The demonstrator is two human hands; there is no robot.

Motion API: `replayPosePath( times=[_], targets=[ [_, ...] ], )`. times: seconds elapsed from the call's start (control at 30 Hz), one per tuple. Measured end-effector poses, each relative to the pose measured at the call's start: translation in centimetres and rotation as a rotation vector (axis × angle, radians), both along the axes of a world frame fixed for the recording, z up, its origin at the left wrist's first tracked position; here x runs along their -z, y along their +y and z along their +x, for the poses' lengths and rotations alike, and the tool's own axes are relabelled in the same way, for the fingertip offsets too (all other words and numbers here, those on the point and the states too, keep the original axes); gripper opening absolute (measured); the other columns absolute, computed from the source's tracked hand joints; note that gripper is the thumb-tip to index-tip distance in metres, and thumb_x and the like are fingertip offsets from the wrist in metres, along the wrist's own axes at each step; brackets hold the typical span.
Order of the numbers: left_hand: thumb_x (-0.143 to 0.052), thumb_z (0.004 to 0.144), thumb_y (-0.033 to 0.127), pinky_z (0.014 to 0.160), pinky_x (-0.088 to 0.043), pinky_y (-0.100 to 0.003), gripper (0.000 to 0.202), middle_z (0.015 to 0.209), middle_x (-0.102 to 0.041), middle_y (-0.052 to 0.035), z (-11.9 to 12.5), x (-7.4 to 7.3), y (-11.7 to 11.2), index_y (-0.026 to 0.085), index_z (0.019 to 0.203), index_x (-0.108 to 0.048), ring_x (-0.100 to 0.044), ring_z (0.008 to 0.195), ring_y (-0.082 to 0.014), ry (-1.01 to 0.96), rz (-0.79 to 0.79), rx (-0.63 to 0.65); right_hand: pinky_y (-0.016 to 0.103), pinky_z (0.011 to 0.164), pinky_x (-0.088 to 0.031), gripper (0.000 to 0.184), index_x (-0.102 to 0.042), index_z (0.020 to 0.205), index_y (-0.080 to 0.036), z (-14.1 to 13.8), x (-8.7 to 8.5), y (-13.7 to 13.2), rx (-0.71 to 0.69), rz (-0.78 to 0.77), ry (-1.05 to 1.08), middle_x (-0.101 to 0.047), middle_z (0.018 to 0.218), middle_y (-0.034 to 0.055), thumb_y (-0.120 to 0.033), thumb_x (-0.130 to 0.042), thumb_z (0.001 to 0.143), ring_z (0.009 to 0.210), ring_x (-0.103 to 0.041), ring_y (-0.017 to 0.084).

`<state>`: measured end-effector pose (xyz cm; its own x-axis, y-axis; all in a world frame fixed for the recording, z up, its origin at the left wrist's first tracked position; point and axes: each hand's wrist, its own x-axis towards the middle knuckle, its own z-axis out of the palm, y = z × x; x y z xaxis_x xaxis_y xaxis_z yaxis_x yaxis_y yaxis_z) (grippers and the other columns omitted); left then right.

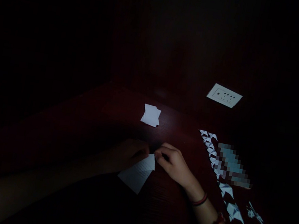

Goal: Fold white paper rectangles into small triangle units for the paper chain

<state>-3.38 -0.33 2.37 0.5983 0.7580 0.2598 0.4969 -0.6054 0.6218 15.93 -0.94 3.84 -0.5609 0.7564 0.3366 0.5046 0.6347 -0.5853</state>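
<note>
A small white sheet of paper (pixel 138 173) lies on the dark red wooden table (pixel 96 118) in front of me. My left hand (pixel 128 154) is in shadow and pinches the sheet's upper edge. My right hand (pixel 173 163), with bracelets on its wrist, pinches the same edge at the top right corner. The fingers of both hands are curled together on the paper.
A little stack of folded white paper (pixel 151 115) sits farther back on the table. A row of small folded triangular paper pieces (pixel 222 175) runs along the right side, with a blurred object over it. A white wall socket (pixel 224 95) is at the back right. The surroundings are very dark.
</note>
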Motion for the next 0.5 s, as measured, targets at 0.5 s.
replayPosePath(
  times=[0.5],
  targets=[
    [-0.039,0.086,0.02,0.059,-0.035,-0.02,0.017,0.072,-0.054,0.0029,0.0,-0.32,-0.05,0.016,0.076,-0.053,-0.051,0.064,-0.0095,-0.051,-0.061,-0.045,0.023,0.066,-0.04,0.009,-0.058,0.077,-0.016,0.11,0.29,0.26,0.042,-0.066,0.082,-0.051,0.076,0.0013,-0.019,-0.05,0.08,0.073,-0.05,0.011]
  ],
)
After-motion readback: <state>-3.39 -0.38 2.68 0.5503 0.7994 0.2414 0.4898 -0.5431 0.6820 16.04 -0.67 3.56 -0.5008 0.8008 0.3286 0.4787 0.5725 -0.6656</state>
